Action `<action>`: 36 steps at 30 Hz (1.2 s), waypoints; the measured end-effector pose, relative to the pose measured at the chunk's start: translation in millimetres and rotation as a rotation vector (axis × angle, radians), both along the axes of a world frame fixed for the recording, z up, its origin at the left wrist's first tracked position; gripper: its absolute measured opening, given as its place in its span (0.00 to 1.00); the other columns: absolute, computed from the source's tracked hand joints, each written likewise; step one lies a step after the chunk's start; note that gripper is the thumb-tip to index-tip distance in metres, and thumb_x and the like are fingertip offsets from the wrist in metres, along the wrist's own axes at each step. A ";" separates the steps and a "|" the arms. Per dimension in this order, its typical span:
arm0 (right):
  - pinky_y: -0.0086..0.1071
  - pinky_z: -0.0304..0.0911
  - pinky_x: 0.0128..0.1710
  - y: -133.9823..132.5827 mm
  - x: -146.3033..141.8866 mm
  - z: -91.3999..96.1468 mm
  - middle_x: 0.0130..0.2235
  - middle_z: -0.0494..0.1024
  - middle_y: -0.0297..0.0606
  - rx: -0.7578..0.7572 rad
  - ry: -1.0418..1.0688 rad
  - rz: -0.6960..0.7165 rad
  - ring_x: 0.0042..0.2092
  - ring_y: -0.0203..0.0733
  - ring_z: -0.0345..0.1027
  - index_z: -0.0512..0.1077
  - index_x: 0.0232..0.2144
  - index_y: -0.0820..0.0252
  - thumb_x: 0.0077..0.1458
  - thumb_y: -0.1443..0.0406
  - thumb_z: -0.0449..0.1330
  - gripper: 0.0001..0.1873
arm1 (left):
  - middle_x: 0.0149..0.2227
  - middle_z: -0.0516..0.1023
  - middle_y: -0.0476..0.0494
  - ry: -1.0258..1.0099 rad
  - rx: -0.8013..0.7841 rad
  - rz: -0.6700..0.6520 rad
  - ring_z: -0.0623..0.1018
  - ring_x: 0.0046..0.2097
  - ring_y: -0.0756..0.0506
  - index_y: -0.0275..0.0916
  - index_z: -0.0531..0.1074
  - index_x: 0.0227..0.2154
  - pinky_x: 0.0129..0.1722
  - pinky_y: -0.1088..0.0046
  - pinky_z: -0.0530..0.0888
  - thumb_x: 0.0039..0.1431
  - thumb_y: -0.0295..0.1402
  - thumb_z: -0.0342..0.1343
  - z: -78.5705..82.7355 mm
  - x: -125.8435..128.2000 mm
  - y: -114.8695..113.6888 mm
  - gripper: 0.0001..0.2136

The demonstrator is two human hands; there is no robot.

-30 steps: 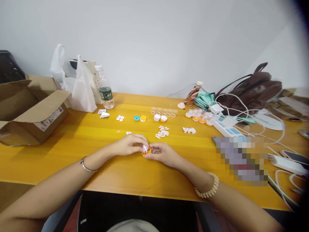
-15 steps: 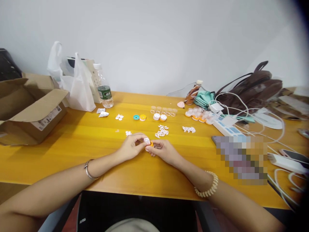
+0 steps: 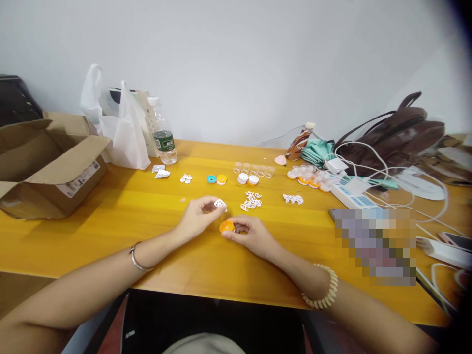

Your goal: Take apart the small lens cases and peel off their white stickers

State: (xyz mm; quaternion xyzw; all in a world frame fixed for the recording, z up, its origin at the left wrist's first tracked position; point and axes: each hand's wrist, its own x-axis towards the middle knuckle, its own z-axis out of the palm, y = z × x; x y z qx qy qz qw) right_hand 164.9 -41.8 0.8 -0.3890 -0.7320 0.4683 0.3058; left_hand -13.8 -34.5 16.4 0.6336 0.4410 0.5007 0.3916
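- Two parts are unjoined: your left hand (image 3: 196, 217) pinches a white lattice piece (image 3: 220, 203), your right hand (image 3: 255, 237) pinches an orange cup (image 3: 226, 226), both over the table (image 3: 199, 268).
- Clear-topped orange units (image 3: 309, 178) at right look assembled.
- White cutouts (image 3: 252, 202) and clear cups (image 3: 253, 169) lie loose, seemingly unused.
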 end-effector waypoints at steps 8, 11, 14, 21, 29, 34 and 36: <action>0.36 0.61 0.43 -4.9 4.1 1.9 0.34 0.66 0.37 0.317 -0.259 0.036 0.40 0.41 0.63 0.74 0.42 0.54 0.45 0.59 0.64 0.19 | 0.27 0.74 0.48 -0.070 -0.065 -0.122 0.74 0.31 0.51 0.35 0.65 0.26 0.33 0.75 0.70 0.48 0.30 0.57 -2.1 -3.9 2.1 0.06; 0.36 0.61 0.42 -4.4 5.0 2.3 0.34 0.66 0.37 0.310 -0.257 0.039 0.39 0.41 0.63 0.74 0.41 0.55 0.44 0.57 0.65 0.20 | 0.27 0.73 0.49 0.048 0.027 -0.089 0.72 0.30 0.52 0.35 0.67 0.28 0.33 0.77 0.69 0.49 0.29 0.56 -2.0 -6.4 1.2 0.05; 0.34 0.62 0.38 -1.8 6.9 5.2 0.34 0.67 0.37 0.294 -0.215 -0.025 0.36 0.39 0.63 0.72 0.42 0.57 0.43 0.54 0.65 0.24 | 0.28 0.72 0.49 0.171 0.143 -0.089 0.71 0.31 0.52 0.36 0.69 0.30 0.34 0.77 0.69 0.50 0.28 0.54 -0.5 -6.6 -2.4 0.03; 0.35 0.62 0.39 -2.0 8.0 15.6 0.33 0.72 0.37 0.308 0.135 -0.146 0.35 0.39 0.66 0.70 0.38 0.56 0.51 0.58 0.59 0.12 | 0.25 0.73 0.47 0.300 0.244 -0.135 0.71 0.30 0.50 0.35 0.73 0.27 0.31 0.76 0.68 0.53 0.31 0.54 4.5 1.5 -15.5 0.05; 0.35 0.62 0.40 -3.6 3.5 15.8 0.32 0.72 0.36 0.079 0.280 -0.093 0.35 0.38 0.65 0.72 0.35 0.56 0.47 0.56 0.62 0.13 | 0.21 0.70 0.49 0.367 0.179 -0.130 0.67 0.25 0.52 0.35 0.73 0.23 0.25 0.78 0.64 0.56 0.37 0.53 4.6 6.5 -22.5 0.12; 0.34 0.63 0.40 -2.1 5.2 19.8 0.31 0.73 0.35 0.009 0.330 -0.106 0.34 0.38 0.66 0.72 0.33 0.57 0.47 0.55 0.62 0.13 | 0.28 0.75 0.46 0.195 0.026 -0.239 0.72 0.31 0.50 0.35 0.75 0.30 0.32 0.76 0.68 0.56 0.39 0.53 7.8 7.4 -22.1 0.12; 0.34 0.63 0.40 -0.9 6.9 20.9 0.32 0.74 0.36 0.021 0.346 -0.126 0.35 0.38 0.66 0.72 0.33 0.56 0.47 0.56 0.62 0.13 | 0.33 0.77 0.44 -0.014 -0.150 -0.324 0.74 0.33 0.49 0.35 0.75 0.34 0.35 0.74 0.70 0.54 0.39 0.55 6.5 7.3 -19.7 0.12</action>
